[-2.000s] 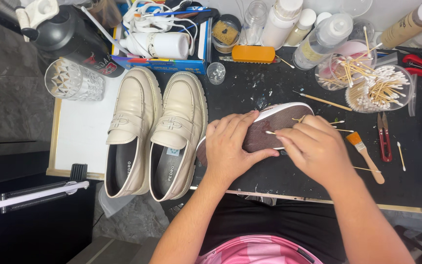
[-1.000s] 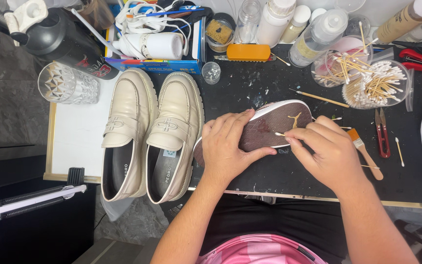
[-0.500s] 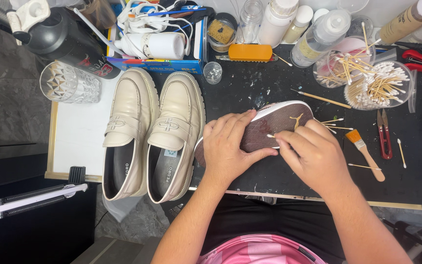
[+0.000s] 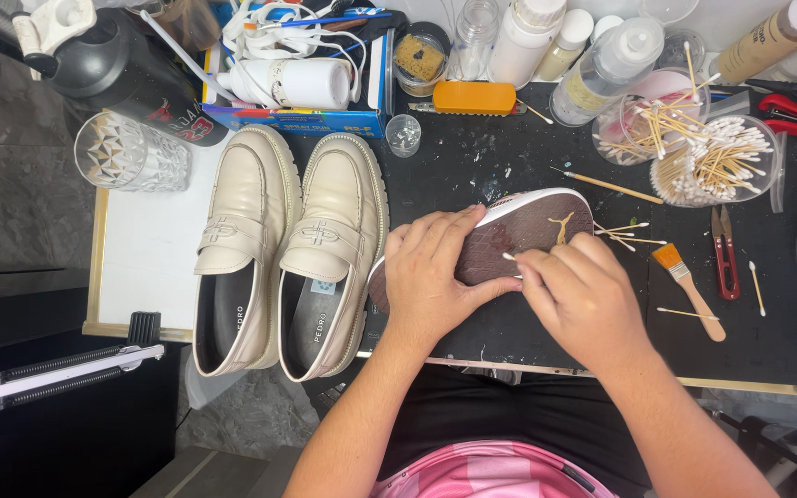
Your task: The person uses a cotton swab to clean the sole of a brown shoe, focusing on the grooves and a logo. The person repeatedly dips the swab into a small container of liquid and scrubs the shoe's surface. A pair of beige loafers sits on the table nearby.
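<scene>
The right hand (image 4: pixel 583 295) has slid a touch leftward along the sole since half a second ago — its grip pinched on a cotton swab (image 4: pixel 512 258), tip pressed to the brown sole of the upturned shoe (image 4: pixel 518 235). The left hand (image 4: pixel 431 277) clamps that shoe flat on the black surface (image 4: pixel 509 166), just beside the cream loafers (image 4: pixel 292 249).

Black worktop (image 4: pixel 528 332), grey stone floor (image 4: pixel 20 203)
</scene>
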